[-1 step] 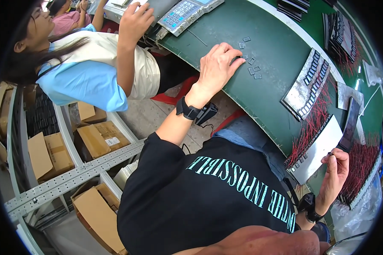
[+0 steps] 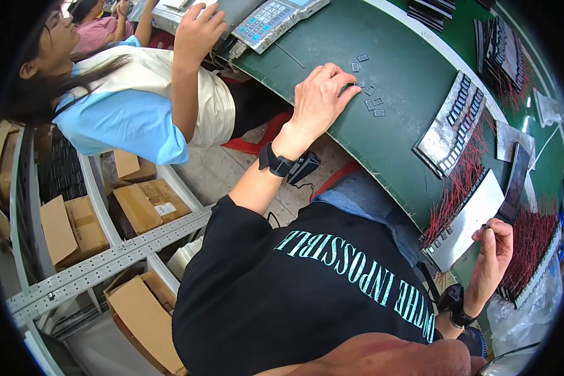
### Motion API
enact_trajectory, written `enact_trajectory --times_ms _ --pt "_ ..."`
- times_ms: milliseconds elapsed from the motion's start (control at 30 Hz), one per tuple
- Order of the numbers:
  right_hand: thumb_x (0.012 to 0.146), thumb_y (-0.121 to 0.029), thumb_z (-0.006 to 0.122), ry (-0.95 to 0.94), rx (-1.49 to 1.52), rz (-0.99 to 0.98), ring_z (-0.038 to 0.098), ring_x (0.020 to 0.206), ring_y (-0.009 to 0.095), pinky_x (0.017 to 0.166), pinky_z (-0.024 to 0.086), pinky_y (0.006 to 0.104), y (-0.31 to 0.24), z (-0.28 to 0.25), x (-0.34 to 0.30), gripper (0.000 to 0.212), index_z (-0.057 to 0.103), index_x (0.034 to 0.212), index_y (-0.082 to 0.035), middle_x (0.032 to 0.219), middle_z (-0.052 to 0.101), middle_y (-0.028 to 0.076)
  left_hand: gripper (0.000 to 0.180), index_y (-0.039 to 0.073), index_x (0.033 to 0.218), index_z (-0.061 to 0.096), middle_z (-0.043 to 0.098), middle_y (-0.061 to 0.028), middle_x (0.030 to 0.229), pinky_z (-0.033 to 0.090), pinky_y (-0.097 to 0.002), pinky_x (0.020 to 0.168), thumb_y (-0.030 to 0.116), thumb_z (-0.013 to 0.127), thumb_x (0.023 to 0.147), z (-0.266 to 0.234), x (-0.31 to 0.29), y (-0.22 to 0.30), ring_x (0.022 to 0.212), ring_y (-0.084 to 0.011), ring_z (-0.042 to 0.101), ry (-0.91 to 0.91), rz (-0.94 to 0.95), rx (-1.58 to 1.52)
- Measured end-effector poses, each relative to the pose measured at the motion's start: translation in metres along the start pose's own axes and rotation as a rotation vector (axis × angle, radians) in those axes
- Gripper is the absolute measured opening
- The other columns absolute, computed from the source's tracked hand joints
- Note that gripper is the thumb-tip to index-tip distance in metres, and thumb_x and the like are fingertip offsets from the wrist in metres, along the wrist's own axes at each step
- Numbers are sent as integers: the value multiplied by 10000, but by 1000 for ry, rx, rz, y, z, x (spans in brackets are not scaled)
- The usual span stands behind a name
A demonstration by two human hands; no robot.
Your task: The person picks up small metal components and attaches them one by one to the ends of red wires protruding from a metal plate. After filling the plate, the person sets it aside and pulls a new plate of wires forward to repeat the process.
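Observation:
My left hand [image 2: 323,97] reaches over the green table, its fingers curled. Between the tips of its thumb and forefinger is a small black-rimmed rectangular frame [image 2: 360,84]. Several similar loose frames [image 2: 369,104] lie just to the right of these fingertips. At the lower right, my right hand [image 2: 495,247] pinches something small and dark, too tiny to make out. It is beside a white board [image 2: 467,219] with a row of small parts and red wires along its left edge. A dark phone-like slab [image 2: 516,182] lies just beyond that hand.
A metal plate [image 2: 448,128] bearing rows of small frames and red wires lies on the green table [image 2: 395,147]. Another wired board [image 2: 539,269] is at far right. A keypad device [image 2: 266,25] stands at the back left, near a co-worker's hand [image 2: 197,34]. Cardboard boxes [image 2: 147,203] fill shelving at left.

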State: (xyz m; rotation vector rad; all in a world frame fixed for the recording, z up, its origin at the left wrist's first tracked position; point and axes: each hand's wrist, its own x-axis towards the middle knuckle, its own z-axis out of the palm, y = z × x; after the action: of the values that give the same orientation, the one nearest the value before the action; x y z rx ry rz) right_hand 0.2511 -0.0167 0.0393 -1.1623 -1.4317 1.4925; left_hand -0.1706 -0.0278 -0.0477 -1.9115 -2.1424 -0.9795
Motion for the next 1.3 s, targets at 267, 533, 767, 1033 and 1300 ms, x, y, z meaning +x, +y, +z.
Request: enact_trajectory --times_ms 267,533,767,1033,1300 --pt "973 -74 648 16 8 18 591 820 148 777 492 281 2 2 0 100 598 1034 -11 1010 583 62 142 105 899 729 633 -36 860 559 -377 682 213 779 822 -5 8 4 851 -240 654 -61 36 67" --pt "975 -70 641 2 15 27 591 813 148 781 491 282 -4 1 1 99 596 1035 -5 1002 588 62 124 137 981 737 632 -3 872 554 -344 703 174 729 863 -26 44 -34 869 -206 642 -270 353 38" --pt "973 -59 633 -29 35 26 589 819 145 780 491 286 -5 11 4 93 596 1033 1 1004 588 67 168 116 1029 725 682 -4 919 564 -328 712 141 733 863 -16 38 -32 861 -198 671 -210 414 -28" --pt "972 -48 630 -61 8 39 603 799 117 766 493 260 -22 52 41 69 603 1017 -3 904 608 39 181 39 1038 710 750 -100 910 607 -278 727 39 732 859 14 26 106 809 -168 751 -171 206 -548" --pt "958 -86 684 17 -73 33 619 773 73 725 503 213 4 36 62 116 614 1008 -8 899 631 6 192 -2 1075 705 758 -125 918 602 -283 739 62 703 893 42 22 180 827 -170 752 -413 -49 -1072"
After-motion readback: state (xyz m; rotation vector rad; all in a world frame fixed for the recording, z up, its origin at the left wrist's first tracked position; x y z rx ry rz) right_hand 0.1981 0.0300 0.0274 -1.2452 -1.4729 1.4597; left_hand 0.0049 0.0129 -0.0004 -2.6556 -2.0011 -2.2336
